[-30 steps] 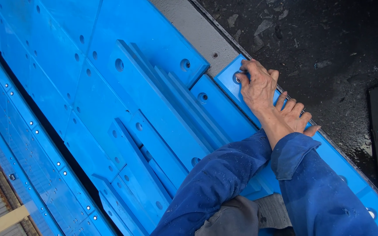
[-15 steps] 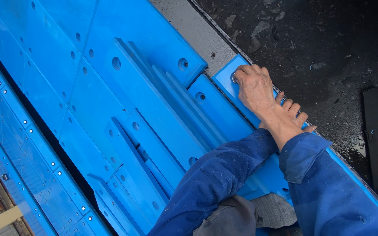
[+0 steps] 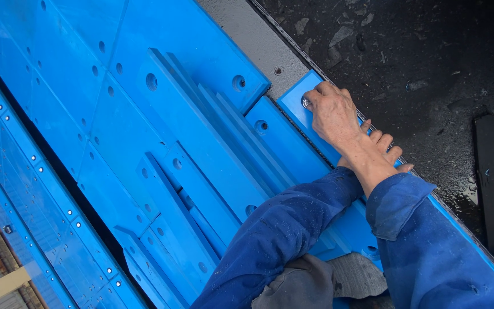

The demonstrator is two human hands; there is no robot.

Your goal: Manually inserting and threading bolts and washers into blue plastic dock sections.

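Observation:
My right hand reaches onto a small blue plastic panel beside a grey steel strip. Its thumb and fingertips pinch a small metal bolt set in the panel's hole. My left hand lies under the right wrist. Only its fingers show, laid across the panel's outer edge, so its grip is hidden. Both arms wear blue sleeves.
Large blue plastic panels with drilled holes cover the surface. Several long blue strips lie stacked on them. Wet black ground with debris lies past the edge. A dark bar lies at the right.
My right hand stays at the same hole, and the metal bolt now shows under its fingertips. The view has shifted slightly.

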